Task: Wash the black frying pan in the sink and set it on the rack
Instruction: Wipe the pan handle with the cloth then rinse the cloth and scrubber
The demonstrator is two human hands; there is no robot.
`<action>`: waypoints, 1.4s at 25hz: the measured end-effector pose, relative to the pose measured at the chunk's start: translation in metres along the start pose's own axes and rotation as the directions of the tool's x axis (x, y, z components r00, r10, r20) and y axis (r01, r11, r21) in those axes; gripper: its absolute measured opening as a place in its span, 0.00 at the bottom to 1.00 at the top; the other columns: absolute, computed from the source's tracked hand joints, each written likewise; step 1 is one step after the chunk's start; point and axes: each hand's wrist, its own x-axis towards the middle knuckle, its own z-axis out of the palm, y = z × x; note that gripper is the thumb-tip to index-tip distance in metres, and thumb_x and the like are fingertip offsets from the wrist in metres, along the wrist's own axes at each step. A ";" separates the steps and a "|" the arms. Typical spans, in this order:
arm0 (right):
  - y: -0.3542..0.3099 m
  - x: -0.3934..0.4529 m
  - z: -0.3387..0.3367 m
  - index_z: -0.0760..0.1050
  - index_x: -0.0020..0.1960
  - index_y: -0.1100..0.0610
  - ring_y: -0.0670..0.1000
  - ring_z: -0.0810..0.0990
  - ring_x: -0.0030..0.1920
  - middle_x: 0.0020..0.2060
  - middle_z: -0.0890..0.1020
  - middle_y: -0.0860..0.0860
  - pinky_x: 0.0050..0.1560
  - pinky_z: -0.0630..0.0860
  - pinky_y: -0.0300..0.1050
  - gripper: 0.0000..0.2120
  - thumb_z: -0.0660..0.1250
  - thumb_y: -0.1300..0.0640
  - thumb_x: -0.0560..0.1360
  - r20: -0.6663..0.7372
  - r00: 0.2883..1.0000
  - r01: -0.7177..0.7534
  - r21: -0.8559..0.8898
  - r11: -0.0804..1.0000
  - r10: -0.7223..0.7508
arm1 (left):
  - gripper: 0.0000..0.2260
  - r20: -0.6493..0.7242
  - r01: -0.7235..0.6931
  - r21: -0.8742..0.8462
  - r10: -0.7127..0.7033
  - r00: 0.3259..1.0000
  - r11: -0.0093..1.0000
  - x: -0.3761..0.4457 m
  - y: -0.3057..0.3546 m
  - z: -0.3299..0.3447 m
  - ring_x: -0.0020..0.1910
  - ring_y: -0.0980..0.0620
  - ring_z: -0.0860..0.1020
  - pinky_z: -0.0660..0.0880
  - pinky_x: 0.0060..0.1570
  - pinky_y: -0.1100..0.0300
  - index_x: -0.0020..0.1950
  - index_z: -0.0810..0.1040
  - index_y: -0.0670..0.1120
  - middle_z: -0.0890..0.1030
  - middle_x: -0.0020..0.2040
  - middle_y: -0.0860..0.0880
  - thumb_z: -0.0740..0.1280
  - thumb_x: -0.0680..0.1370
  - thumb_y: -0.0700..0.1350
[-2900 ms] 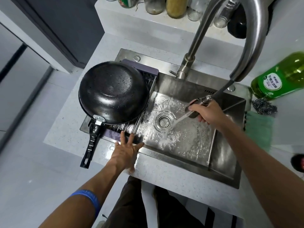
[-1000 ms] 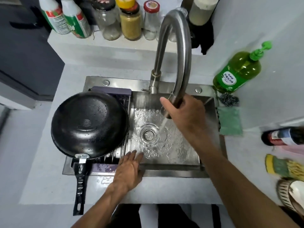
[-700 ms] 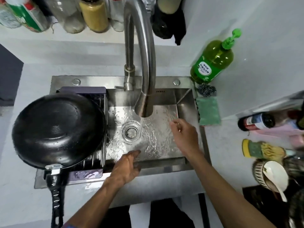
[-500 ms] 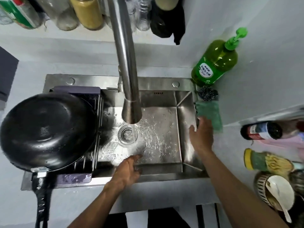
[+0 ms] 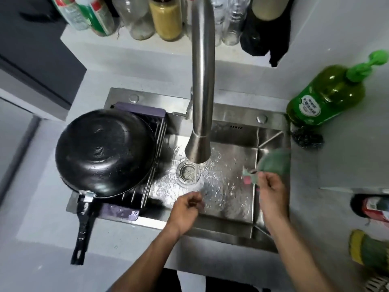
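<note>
Black frying pan (image 5: 105, 152), round and non-stick, lies upside down on the metal-rod drying rack (image 5: 155, 165) across the left part of the sink, its straight black handle (image 5: 82, 228) projecting toward the viewer over the grey countertop (image 5: 42, 218). Nearest the viewer, the left hand (image 5: 185, 209) hangs over the front of the stainless steel sink basin (image 5: 231, 207), fingers curled loosely inward and grasping nothing. The right hand (image 5: 271, 190) pinches a corner of the blurred green dishcloth (image 5: 273, 163) above the right side of the basin. Beyond the hands, water runs from the brushed-steel gooseneck faucet (image 5: 202, 81) onto the basin floor just beside the round drain strainer (image 5: 188, 171). Farther right, a dark wire scourer (image 5: 307, 139) lies beside a green pump bottle of dish soap (image 5: 328, 98). Jars and bottles (image 5: 147, 15) line the rear ledge.
</note>
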 end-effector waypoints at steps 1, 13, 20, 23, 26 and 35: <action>-0.006 -0.013 0.017 0.74 0.46 0.57 0.42 0.80 0.37 0.35 0.84 0.45 0.41 0.73 0.32 0.07 0.62 0.61 0.82 0.075 0.997 -0.036 0.078 0.996 0.030 | 0.07 -0.055 -0.002 -0.151 -0.007 0.998 0.989 0.002 0.008 -0.002 0.42 0.55 0.78 0.73 0.42 0.72 0.46 0.80 0.40 0.81 0.41 0.50 0.66 0.75 0.29; -0.033 -0.060 0.127 0.78 0.40 0.58 0.53 0.81 0.35 0.36 0.80 0.55 0.40 0.79 0.49 0.17 0.63 0.47 0.80 0.575 0.711 -0.700 0.639 0.320 0.406 | 0.13 0.185 0.061 -0.451 0.027 0.982 0.890 0.031 0.026 -0.056 0.46 0.57 0.82 0.77 0.42 0.64 0.59 0.82 0.52 0.85 0.52 0.51 0.70 0.75 0.43; -0.046 -0.060 0.142 0.81 0.39 0.58 0.51 0.82 0.31 0.35 0.83 0.54 0.34 0.78 0.45 0.07 0.74 0.55 0.68 0.567 0.697 -0.711 0.466 0.526 0.440 | 0.14 0.190 0.222 -0.655 -0.127 0.973 0.722 0.038 0.026 -0.047 0.46 0.49 0.81 0.75 0.43 0.56 0.47 0.85 0.50 0.85 0.49 0.46 0.66 0.74 0.58; -0.041 -0.058 0.142 0.82 0.35 0.58 0.52 0.82 0.31 0.32 0.83 0.53 0.33 0.78 0.42 0.07 0.75 0.59 0.71 0.472 0.756 -0.644 0.412 0.645 0.453 | 0.20 0.261 0.293 -0.729 -0.144 0.954 0.618 0.036 0.035 -0.036 0.48 0.49 0.82 0.76 0.49 0.55 0.49 0.86 0.46 0.84 0.51 0.44 0.62 0.79 0.59; -0.031 -0.057 0.139 0.72 0.42 0.58 0.49 0.77 0.27 0.26 0.79 0.48 0.24 0.71 0.36 0.08 0.68 0.67 0.75 0.137 0.960 -0.271 0.266 0.925 0.242 | 0.09 0.023 0.076 -0.757 -0.089 0.996 0.649 0.036 0.053 -0.020 0.44 0.48 0.79 0.76 0.45 0.58 0.50 0.81 0.41 0.81 0.47 0.41 0.62 0.80 0.42; -0.023 -0.046 0.144 0.77 0.42 0.53 0.51 0.81 0.37 0.34 0.83 0.48 0.38 0.76 0.46 0.08 0.65 0.54 0.78 0.003 0.996 -0.090 0.086 0.992 0.090 | 0.14 0.042 0.208 -0.711 -0.255 0.966 0.672 0.030 0.077 0.006 0.36 0.52 0.83 0.77 0.35 0.63 0.44 0.82 0.41 0.84 0.37 0.46 0.60 0.80 0.46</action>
